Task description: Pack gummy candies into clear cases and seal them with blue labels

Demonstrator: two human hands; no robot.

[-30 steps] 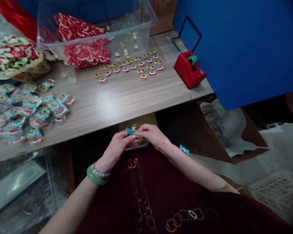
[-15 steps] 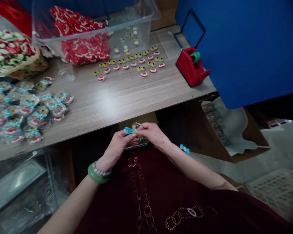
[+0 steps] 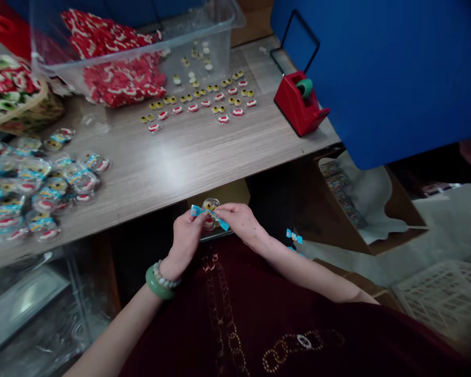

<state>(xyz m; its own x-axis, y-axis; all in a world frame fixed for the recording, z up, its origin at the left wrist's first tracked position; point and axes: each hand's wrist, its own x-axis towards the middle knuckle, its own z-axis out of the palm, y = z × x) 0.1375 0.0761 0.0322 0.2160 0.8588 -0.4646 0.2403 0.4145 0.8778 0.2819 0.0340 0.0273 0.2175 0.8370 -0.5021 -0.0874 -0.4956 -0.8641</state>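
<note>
My left hand (image 3: 186, 235) and my right hand (image 3: 237, 220) meet in front of the table edge, pinching a small clear round pack (image 3: 210, 212) with a yellow and red candy inside. A blue printed strip (image 3: 210, 215) lies across the pack, its ends sticking out between my fingers. Part of the pack is hidden by my fingers. A second small blue strip (image 3: 294, 236) sits lower right of my right hand. A green bangle and a beaded bracelet (image 3: 159, 283) circle my left wrist.
On the wood-grain table are a heap of sealed round packs (image 3: 35, 191), rows of small candies (image 3: 200, 102), a clear plastic bin (image 3: 137, 42) with red-and-white candy, a candy basket (image 3: 11, 94) and a red tape dispenser (image 3: 300, 103). A blue panel (image 3: 377, 68) rises at right.
The blue strip now lies further across the pack, with its right end showing past my right fingers. My hands sit slightly lower, and the whole scene has shifted a little left and up.
</note>
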